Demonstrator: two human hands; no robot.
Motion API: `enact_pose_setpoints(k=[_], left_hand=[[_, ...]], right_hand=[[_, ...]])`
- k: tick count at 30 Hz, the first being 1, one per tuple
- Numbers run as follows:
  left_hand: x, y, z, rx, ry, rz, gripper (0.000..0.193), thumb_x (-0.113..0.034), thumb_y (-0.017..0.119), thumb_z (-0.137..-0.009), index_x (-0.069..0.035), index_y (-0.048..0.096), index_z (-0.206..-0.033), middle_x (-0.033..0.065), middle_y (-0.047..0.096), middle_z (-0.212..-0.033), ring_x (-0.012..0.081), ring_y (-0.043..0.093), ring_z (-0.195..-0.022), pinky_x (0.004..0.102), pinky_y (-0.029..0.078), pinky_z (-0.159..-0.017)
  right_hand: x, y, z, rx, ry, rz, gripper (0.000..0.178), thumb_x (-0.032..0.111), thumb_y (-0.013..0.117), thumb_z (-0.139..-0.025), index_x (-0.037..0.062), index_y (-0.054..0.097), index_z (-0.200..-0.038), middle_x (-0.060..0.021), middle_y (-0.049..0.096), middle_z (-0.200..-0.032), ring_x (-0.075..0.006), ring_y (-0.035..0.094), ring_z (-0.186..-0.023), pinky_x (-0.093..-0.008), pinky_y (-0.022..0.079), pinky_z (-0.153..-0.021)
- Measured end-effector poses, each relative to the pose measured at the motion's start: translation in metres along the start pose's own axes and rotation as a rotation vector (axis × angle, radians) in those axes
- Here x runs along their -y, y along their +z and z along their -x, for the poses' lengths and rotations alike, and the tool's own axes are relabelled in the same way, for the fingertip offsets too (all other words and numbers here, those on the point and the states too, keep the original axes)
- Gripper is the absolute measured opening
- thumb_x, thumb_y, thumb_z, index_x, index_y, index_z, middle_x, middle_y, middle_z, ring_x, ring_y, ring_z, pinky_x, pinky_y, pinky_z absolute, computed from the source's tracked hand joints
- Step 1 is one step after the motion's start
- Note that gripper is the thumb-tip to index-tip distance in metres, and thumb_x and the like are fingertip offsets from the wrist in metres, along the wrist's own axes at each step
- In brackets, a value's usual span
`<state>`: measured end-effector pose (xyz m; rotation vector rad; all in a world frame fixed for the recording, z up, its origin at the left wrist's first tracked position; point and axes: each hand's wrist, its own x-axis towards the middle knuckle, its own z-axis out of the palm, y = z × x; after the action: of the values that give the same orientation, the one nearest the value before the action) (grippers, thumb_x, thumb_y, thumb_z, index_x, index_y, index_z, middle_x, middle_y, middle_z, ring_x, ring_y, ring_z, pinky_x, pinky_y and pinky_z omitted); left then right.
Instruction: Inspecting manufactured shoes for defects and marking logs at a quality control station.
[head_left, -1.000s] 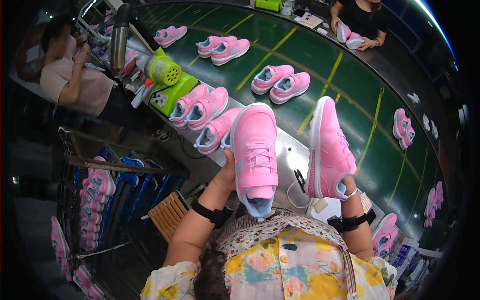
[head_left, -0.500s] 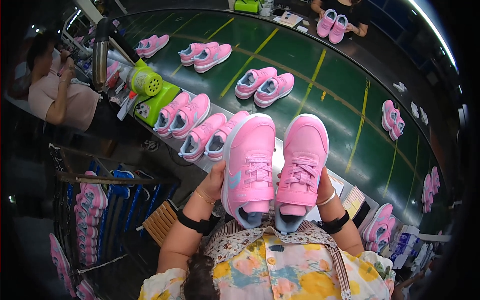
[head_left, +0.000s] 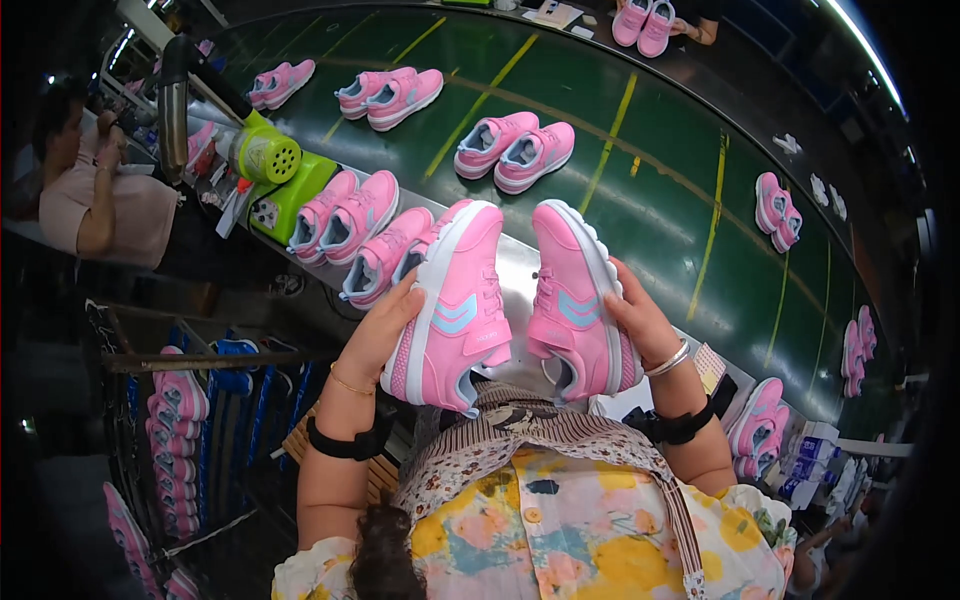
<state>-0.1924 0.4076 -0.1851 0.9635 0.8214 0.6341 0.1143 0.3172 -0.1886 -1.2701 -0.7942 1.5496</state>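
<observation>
My left hand (head_left: pixel 382 328) grips a pink sneaker (head_left: pixel 456 305) by its white sole, with the toe pointing up. A matching pink sneaker (head_left: pixel 574 300) is in my right hand (head_left: pixel 642 318), its thumb on the sole edge. The two shoes are tilted apart, so the sides with light blue chevrons show; a gap lies between them. Both have pink laces, a strap and a pale blue lining. Just beyond my left hand, pairs of pink sneakers (head_left: pixel 345 222) rest along the near metal ledge, one partly hidden by the shoe I hold.
A green conveyor belt (head_left: pixel 610 245) with yellow lines carries several spaced pairs of pink sneakers (head_left: pixel 515 152). A lime-green machine (head_left: pixel 283 172) stands at the left. Below it is a shoe rack (head_left: pixel 215 360). One co-worker (head_left: pixel 110 200) sits left; another's hand (head_left: pixel 695 30) holds shoes across the belt.
Both held sneakers have turned from showing their tops to showing their chevron sides, and the gap between them has widened near the toes. The whole scene has shifted slightly left and up.
</observation>
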Motion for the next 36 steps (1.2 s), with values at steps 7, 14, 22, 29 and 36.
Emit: enact_pose_setpoints(k=[7,14,22,29,36], left_hand=[[-0.012,0.006,-0.004,0.027,-0.022,0.026,0.051,-0.029,0.044,-0.093,0.001,0.032,-0.133,0.0086,0.045,-0.127,0.0148,0.044,-0.114,0.0268,0.034,-0.096],[-0.016,0.011,-0.005,0.032,-0.040,0.056,0.049,-0.029,0.044,-0.093,0.001,0.035,-0.131,0.0077,0.046,-0.125,0.0133,0.046,-0.111,0.0260,0.037,-0.094],[-0.018,0.012,-0.008,0.062,-0.063,0.118,0.051,-0.029,0.044,-0.093,0.002,0.033,-0.132,0.0072,0.047,-0.124,0.0121,0.046,-0.110,0.0248,0.037,-0.093],[-0.013,0.011,-0.014,0.032,-0.054,0.082,0.054,-0.030,0.045,-0.093,0.004,0.030,-0.133,0.0076,0.047,-0.124,0.0116,0.046,-0.109,0.0233,0.037,-0.092],[-0.016,0.010,-0.015,0.045,-0.097,0.104,0.052,-0.029,0.044,-0.093,0.003,0.031,-0.133,0.0074,0.047,-0.124,0.0116,0.047,-0.108,0.0233,0.038,-0.092]], right_hand=[[0.009,0.003,-0.004,0.047,-0.004,-0.074,0.055,0.026,0.050,-0.090,0.0024,0.028,-0.135,-0.0105,0.045,-0.123,-0.0150,0.045,-0.110,-0.0278,0.035,-0.094],[0.012,0.000,-0.006,0.067,-0.006,-0.105,0.052,0.027,0.046,-0.092,0.0009,0.030,-0.133,-0.0104,0.044,-0.127,-0.0157,0.043,-0.114,-0.0287,0.033,-0.097],[0.014,0.004,-0.012,0.088,0.008,-0.105,0.051,0.027,0.045,-0.092,0.0011,0.030,-0.134,-0.0103,0.044,-0.127,-0.0153,0.044,-0.114,-0.0279,0.033,-0.097],[0.014,0.005,-0.015,0.091,0.030,-0.144,0.052,0.027,0.045,-0.092,0.0008,0.029,-0.134,-0.0105,0.044,-0.127,-0.0152,0.044,-0.114,-0.0276,0.034,-0.096],[0.013,0.003,-0.018,0.088,0.025,-0.132,0.052,0.026,0.046,-0.092,0.0007,0.028,-0.134,-0.0108,0.043,-0.128,-0.0155,0.043,-0.115,-0.0279,0.033,-0.097]])
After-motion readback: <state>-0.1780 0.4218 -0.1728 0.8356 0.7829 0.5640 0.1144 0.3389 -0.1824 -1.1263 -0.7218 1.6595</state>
